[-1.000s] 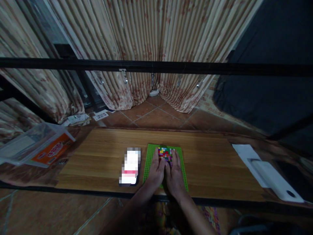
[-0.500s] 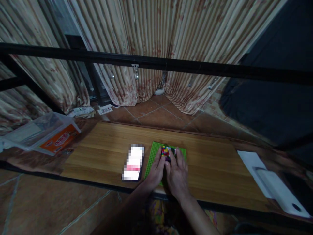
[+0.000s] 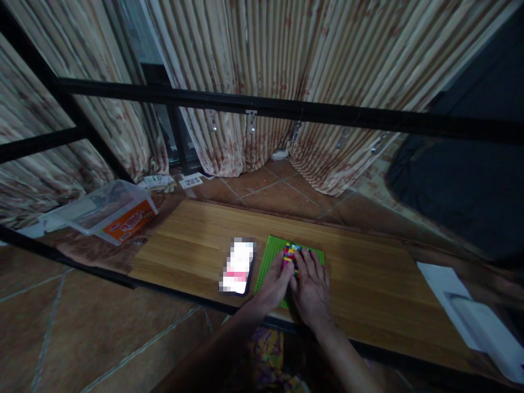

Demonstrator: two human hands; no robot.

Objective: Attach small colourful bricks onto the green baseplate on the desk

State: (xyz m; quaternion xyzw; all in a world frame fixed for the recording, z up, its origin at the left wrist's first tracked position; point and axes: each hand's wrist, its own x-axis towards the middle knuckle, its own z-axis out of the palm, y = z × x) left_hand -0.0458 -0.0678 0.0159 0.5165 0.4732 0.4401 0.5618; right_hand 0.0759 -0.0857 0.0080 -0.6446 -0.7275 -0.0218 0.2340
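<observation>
A green studded baseplate (image 3: 269,254) lies on the wooden table (image 3: 368,284) in front of me. On it sits a patch of small multicoloured toy bricks (image 3: 290,252), largely covered by my hands. My left hand (image 3: 273,286) rests at the patch's left side, fingers stretched forward and thumb against the near bricks. Lying flat over the right part of the patch is my right hand (image 3: 313,286), its fingers extended. Bricks under the palms and fingers are hidden.
A phone (image 3: 238,267) with a bright, pixelated screen lies left of the baseplate. Farther left stands a clear plastic bin (image 3: 117,204) with an orange label. White paper (image 3: 442,278) and a white object (image 3: 491,333) lie at the right. A black rail (image 3: 262,103) crosses beyond the table.
The camera view has turned, so the whole scene sits farther right. My right hand's fingers have shifted across the bricks, uncovering different ones; my left hand stays at the patch's left side.
</observation>
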